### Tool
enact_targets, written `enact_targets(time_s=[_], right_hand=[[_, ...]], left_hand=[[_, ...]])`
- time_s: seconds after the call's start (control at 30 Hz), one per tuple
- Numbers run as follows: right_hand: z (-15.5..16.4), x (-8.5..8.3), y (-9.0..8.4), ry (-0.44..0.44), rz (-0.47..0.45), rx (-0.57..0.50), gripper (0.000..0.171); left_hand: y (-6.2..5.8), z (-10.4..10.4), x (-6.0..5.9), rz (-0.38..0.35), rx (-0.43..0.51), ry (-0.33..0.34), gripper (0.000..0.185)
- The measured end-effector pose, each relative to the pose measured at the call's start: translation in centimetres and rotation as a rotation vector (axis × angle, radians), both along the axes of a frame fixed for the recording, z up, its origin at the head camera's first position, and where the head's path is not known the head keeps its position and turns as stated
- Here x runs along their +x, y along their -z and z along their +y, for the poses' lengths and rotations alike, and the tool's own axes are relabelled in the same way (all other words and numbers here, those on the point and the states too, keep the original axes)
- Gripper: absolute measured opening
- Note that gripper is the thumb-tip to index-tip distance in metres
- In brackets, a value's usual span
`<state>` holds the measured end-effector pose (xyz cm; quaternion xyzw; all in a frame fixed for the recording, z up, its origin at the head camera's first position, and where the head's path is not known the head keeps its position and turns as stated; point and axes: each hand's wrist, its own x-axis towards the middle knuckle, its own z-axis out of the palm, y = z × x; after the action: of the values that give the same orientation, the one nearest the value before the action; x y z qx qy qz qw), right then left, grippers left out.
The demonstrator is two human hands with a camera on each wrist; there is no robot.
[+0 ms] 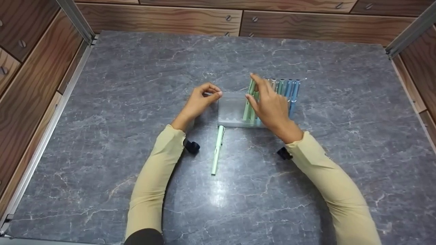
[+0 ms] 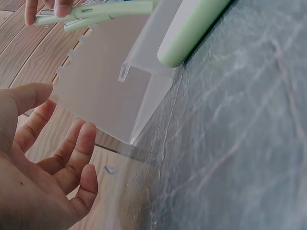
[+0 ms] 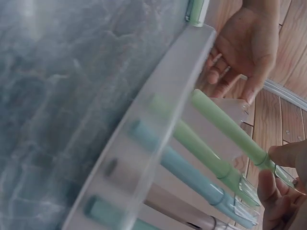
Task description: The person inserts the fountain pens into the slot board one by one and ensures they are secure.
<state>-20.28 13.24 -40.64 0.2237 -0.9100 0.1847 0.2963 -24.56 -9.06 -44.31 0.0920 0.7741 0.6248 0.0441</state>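
Frosted clear plastic pen rack (image 1: 231, 110) sits on the grey marble counter (image 1: 136, 102), near its middle, and serves as the landmark. Rack holds a row of pens leaning back: green ones at its left-middle, blue ones (image 1: 292, 92) further right. Right hand (image 1: 270, 103) is over the front of the rack, thumb and fingertips (image 3: 268, 184) pinching the upper end of a light green pen (image 1: 248, 102) that rests in a rack slot; in the right wrist view that pen (image 3: 225, 127) is the outermost of the filled slots, with another green and a blue one just beside it. Left hand (image 1: 201, 100) hovers just left of the rack, not touching it as far as the left wrist view shows; fingers (image 2: 79, 153) loosely curled, thumb near the forefinger, holding nothing. Left part of the rack is unfilled, scalloped edge visible in the left wrist view (image 2: 103, 91). Loose light green pen (image 1: 217, 149) lies flat on the counter just in front of the rack, its cap end almost touching the rack's front edge, the other end pointing toward the person. Beige sleeves (image 1: 153, 170) on both arms, black wrist straps (image 1: 191, 146). Wood-grain drawer fronts (image 1: 160, 20) behind the rack at the counter's far edge.
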Motion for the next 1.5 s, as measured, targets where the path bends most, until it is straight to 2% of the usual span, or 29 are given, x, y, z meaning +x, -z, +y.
enact_targets(time_s=[0.27, 0.4, 1.5], right_hand=[[-0.2, -0.06, 0.9, 0.008, 0.0, 0.038, 0.055], [-0.27, -0.02, 1.09, 0.014, -0.029, 0.052, 0.055], [-0.49, -0.1, 0.79, 0.051, -0.143, 0.044, 0.058]], left_hand=[[-0.21, -0.08, 0.09, -0.022, -0.021, 0.008, 0.02], [-0.2, -0.08, 0.05, -0.023, -0.025, 0.008, 0.019], [-0.18, -0.09, 0.03, -0.001, -0.023, 0.011, 0.019]])
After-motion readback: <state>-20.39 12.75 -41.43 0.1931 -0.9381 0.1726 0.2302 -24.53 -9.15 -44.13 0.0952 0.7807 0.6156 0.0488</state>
